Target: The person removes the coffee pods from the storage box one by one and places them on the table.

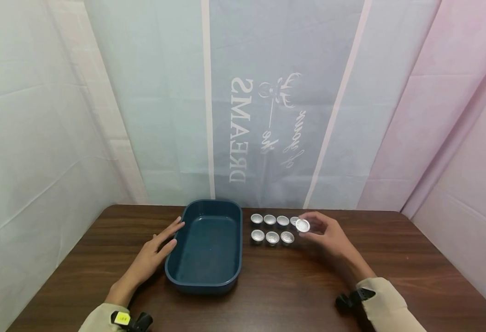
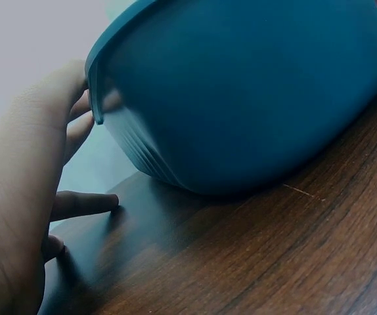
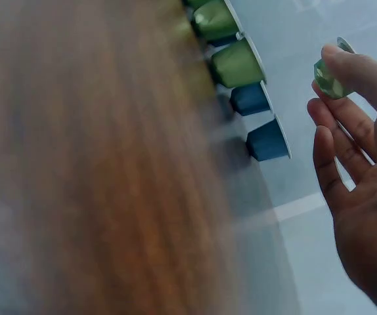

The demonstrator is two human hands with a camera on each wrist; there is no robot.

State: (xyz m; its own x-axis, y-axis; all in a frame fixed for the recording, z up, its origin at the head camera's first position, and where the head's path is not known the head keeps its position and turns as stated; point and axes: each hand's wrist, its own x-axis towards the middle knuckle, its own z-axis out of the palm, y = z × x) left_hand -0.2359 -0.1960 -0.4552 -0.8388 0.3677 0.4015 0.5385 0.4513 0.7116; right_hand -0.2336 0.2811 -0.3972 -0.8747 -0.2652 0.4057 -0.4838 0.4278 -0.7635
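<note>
My right hand (image 1: 327,235) pinches a coffee capsule (image 1: 302,225) between thumb and fingers, lifted off the table with its silver lid facing up. In the right wrist view that held capsule (image 3: 333,77) has a green body. Two rows of upright capsules stand just left of this hand; their sides show green capsules (image 3: 238,64) and blue capsules (image 3: 267,139). My left hand (image 1: 150,258) lies along the left side of a dark teal plastic basin (image 1: 203,283), fingers extended and touching its rim. Nothing is seen inside the basin.
The brown wooden table (image 1: 288,290) carries the basin left of the capsules. A pale curtain (image 1: 176,115) with printed lettering hangs behind the table's far edge. More cloth (image 1: 466,184) hangs at both sides.
</note>
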